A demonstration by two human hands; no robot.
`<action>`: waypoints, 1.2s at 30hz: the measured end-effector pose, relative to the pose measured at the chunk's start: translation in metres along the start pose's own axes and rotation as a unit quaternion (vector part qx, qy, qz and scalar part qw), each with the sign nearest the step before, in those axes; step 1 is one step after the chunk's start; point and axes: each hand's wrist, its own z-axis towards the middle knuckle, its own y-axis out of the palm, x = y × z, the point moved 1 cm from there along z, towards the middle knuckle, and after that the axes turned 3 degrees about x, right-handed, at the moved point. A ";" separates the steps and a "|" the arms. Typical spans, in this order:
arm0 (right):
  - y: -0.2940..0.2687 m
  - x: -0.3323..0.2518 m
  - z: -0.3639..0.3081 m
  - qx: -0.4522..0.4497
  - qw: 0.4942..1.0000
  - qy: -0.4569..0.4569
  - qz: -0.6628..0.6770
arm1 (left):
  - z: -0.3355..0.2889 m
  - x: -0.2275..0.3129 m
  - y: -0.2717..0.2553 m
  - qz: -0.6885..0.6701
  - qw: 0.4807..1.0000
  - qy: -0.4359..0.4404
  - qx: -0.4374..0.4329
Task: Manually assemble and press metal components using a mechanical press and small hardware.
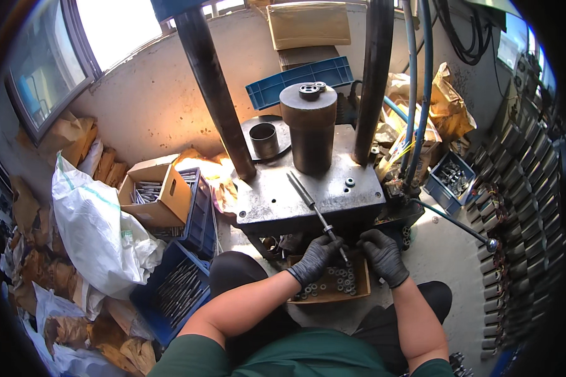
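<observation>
My left hand (317, 259), in a dark grey glove, is closed around the lower part of a stepped metal shaft (306, 196). The shaft slants over the front edge of a steel press table (270, 204), its far end above the tabletop and its near tip poking out below my fingers. To the right of that tip, my right hand (387, 259), gloved alike, has its fingers curled together; anything in them is hidden. Below both hands stands a cardboard box (360, 290) with small metal rings (343, 281) in it.
A thick steel cylinder (308, 125) stands between two press columns (210, 88). At left are a blue crate of shafts (181, 292), a carton (163, 188) and a white sack (97, 226). A ball-ended lever (492, 244) reaches out at right, near stacked metal tubes (516, 182).
</observation>
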 end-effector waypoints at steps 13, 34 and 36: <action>-0.043 -0.111 -0.025 0.031 0.999 0.020 0.021 | 0.022 0.029 -0.020 0.034 0.995 0.081 0.050; -0.211 -0.186 -0.033 -0.068 0.793 0.017 -0.606 | 0.039 0.262 0.059 0.060 0.834 0.549 -0.007; -0.200 -0.194 -0.034 -0.045 0.807 0.031 -0.588 | 0.073 0.308 0.062 0.109 0.796 0.594 0.050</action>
